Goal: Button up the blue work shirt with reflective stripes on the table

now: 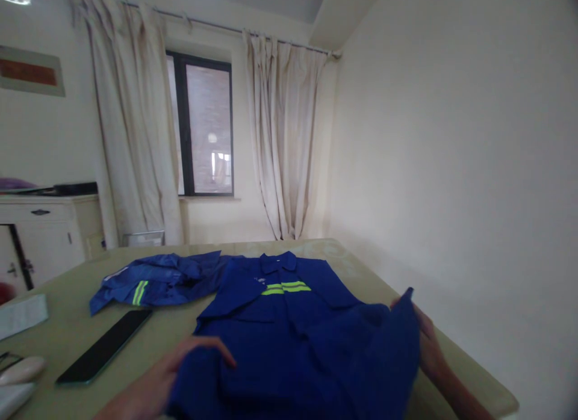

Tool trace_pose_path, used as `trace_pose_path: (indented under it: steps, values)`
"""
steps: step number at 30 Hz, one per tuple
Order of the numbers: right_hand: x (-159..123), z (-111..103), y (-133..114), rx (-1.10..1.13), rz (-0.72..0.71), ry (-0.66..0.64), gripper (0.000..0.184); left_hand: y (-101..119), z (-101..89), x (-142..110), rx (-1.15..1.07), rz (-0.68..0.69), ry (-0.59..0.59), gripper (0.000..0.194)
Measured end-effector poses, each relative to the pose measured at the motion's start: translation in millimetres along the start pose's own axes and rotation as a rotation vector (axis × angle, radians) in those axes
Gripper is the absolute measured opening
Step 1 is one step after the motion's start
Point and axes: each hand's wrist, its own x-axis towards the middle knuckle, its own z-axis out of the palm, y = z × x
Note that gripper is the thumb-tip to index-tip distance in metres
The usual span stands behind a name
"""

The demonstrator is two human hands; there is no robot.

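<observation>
Your left hand (180, 354) is closed on the near left part of a blue jacket (280, 333), fingers curled over the cloth. Your right hand (428, 342) grips its near right edge, a corner standing up past the fingers. Jacket spans the gap between your hands and spreads away beyond them over the worktop (167, 330); collar (279, 262) farthest from you, yellow-green stripes (295, 286) just nearer. Second blue garment (176, 278), crumpled, beyond your left hand and to its left. Dark flat slab (106, 349) left of that same hand, well apart from the right.
</observation>
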Motion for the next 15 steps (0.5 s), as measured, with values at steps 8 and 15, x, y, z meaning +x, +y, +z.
trace_pose_path:
  steps: [8,15]
  values:
    - [-43,6,-15,-0.358,-0.057,-0.713,0.043,-57,57.2,-3,0.603,-0.003,-0.227,0.088]
    - [30,114,-14,-0.386,-0.097,-0.648,0.036,-74,36.6,113,0.743,-0.152,0.074,0.061]
